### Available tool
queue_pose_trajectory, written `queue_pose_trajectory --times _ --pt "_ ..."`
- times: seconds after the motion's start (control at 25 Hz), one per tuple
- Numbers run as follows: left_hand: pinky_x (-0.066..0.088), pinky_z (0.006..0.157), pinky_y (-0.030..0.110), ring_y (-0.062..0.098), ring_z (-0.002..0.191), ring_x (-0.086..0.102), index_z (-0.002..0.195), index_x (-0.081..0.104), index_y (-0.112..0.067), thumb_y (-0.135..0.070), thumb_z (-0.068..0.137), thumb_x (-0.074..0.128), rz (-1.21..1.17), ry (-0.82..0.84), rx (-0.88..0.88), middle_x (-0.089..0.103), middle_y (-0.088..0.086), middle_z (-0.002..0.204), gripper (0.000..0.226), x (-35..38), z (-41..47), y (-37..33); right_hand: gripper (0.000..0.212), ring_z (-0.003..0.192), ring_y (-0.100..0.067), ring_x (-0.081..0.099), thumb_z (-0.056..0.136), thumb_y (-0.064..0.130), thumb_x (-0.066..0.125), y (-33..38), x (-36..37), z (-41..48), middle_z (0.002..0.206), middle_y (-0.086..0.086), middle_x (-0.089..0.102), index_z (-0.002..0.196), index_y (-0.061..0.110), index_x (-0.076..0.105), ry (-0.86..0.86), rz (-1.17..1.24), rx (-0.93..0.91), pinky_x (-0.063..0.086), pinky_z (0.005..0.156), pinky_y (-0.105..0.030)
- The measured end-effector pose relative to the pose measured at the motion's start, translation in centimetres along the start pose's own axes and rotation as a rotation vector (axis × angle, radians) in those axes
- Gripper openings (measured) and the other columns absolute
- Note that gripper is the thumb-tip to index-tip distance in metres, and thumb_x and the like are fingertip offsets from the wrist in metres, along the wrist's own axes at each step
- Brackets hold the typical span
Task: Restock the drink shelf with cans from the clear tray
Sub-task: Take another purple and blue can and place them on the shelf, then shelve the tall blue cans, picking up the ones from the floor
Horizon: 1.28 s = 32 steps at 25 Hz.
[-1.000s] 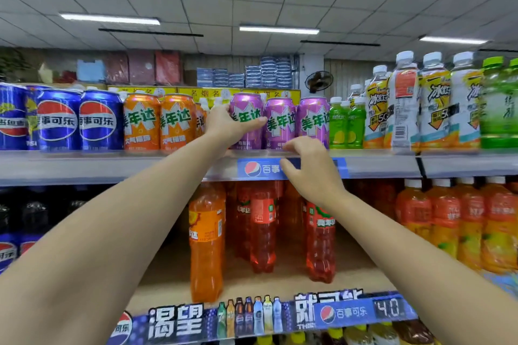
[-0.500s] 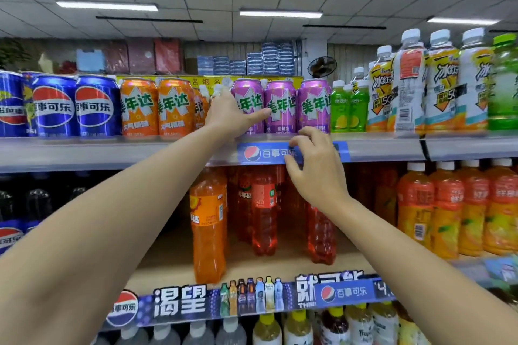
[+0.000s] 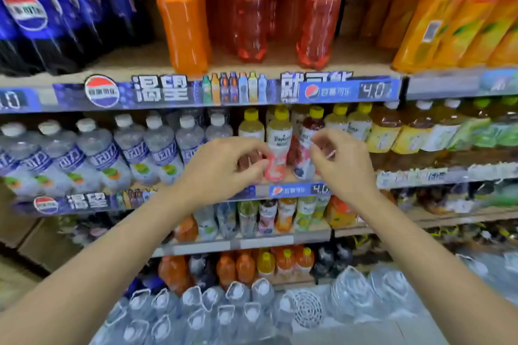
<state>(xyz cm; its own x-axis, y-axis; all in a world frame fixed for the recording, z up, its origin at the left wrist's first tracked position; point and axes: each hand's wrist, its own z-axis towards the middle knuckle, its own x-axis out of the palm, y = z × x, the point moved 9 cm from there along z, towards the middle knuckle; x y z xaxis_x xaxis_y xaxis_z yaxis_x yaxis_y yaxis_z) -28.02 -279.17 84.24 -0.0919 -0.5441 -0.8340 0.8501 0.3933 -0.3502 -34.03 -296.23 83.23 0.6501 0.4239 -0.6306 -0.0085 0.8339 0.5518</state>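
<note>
Lowered since before | left hand [image 3: 221, 166] and right hand [image 3: 340, 168] loosely curled, empty | juice bottles [image 3: 279, 134] just behind | water packs [image 3: 224, 312] below

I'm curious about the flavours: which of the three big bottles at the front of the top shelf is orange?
The leftmost bottle. Its liquid is orange, while the middle bottle and the right bottle are red.

The top shelf [image 3: 126, 60] carries an orange bottle [image 3: 182, 14] and red bottles [image 3: 251, 8]. The shelf below [image 3: 420, 175] holds clear water bottles [image 3: 162, 148] beside yellow-capped bottles [image 3: 279, 131].
</note>
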Motion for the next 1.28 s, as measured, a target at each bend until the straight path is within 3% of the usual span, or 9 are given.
queue_pose_trajectory --times 0.2,0.28,0.4,0.52,0.72,0.88,1.08,1.28 --pt "0.047 0.074 0.032 0.023 0.091 0.065 0.113 0.065 -0.022 -0.019 0.092 0.056 -0.081 0.44 -0.262 0.071 0.003 0.103 0.023 18.6 -12.8 6.1 0.013 0.075 -0.031 0.059 0.084 0.01 0.06 -9.3 11.5 -15.0 0.079 -0.012 0.064 0.094 0.002 0.064 0.421 -0.044 0.257 0.045 0.066 -0.039" --pt "0.05 0.08 0.036 0.026 0.099 0.064 0.116 0.063 -0.018 -0.014 0.092 0.053 -0.116 0.614 -0.35 0.07 0.007 0.108 0.027 25.5 -18.7 7.5 0.017 0.083 -0.036 0.062 0.085 0.009 0.059 -13.3 16.0 -21.2 0.087 -0.021 0.067 0.098 0.0 0.065 0.598 -0.077 0.378 0.044 0.07 -0.041" --pt "0.048 0.089 0.038 0.03 0.106 0.061 0.12 0.061 -0.013 -0.007 0.09 0.053 -0.219 0.837 -0.542 0.066 0.012 0.115 0.032 34.6 -27.7 9.8 0.024 0.087 -0.033 0.062 0.085 0.011 0.058 -19.7 21.6 -31.2 0.105 -0.02 0.066 0.108 0.002 0.061 0.836 -0.08 0.625 0.049 0.074 -0.038" --pt "0.047 0.095 0.037 0.029 0.108 0.06 0.127 0.057 -0.011 -0.007 0.086 0.061 -0.319 0.917 -0.769 0.062 0.012 0.121 0.041 42.5 -35.8 12.9 0.031 0.088 -0.029 0.06 0.082 0.01 0.062 -25.6 26.8 -40.8 0.113 -0.019 0.063 0.113 0.004 0.059 0.976 -0.071 0.79 0.051 0.076 -0.038" --pt "0.045 0.098 0.038 0.029 0.119 0.053 0.136 0.045 -0.013 -0.014 0.079 0.07 -0.386 0.986 -0.987 0.054 0.014 0.133 0.062 55.9 -45.4 17.0 0.056 0.106 -0.034 0.058 0.073 0.006 0.069 -34.8 35.6 -53.5 0.122 -0.019 0.058 0.125 0.009 0.049 1.143 -0.099 0.894 0.05 0.089 -0.039" --pt "0.044 0.1 0.039 0.031 0.124 0.048 0.142 0.037 -0.015 -0.012 0.072 0.076 -0.429 0.939 -1.013 0.048 0.015 0.139 0.08 67.4 -49.0 20.4 0.078 0.127 -0.032 0.042 0.069 0.002 0.072 -40.8 43.7 -58.6 0.139 -0.013 0.046 0.138 0.013 0.038 1.117 -0.098 0.777 0.042 0.1 -0.039" --pt "0.04 0.102 0.041 0.032 0.131 0.037 0.148 0.021 -0.022 -0.014 0.063 0.084 -0.459 0.936 -0.982 0.036 0.014 0.146 0.106 80.1 -52.6 23.8 0.084 0.12 -0.032 0.037 0.056 -0.004 0.079 -46.7 52.3 -60.9 0.128 -0.011 0.05 0.13 0.016 0.043 1.014 -0.196 0.496 0.044 0.092 -0.041" --pt "0.043 0.098 0.043 0.031 0.122 0.046 0.136 0.043 -0.019 -0.007 0.054 0.084 -0.539 0.634 -0.921 0.047 0.008 0.137 0.092 85.1 -52.8 25.3 0.083 0.112 -0.031 0.041 0.051 0.003 0.084 -47.9 55.7 -62.0 0.124 -0.006 0.06 0.126 0.013 0.049 0.876 -0.291 0.207 0.026 0.084 -0.038"
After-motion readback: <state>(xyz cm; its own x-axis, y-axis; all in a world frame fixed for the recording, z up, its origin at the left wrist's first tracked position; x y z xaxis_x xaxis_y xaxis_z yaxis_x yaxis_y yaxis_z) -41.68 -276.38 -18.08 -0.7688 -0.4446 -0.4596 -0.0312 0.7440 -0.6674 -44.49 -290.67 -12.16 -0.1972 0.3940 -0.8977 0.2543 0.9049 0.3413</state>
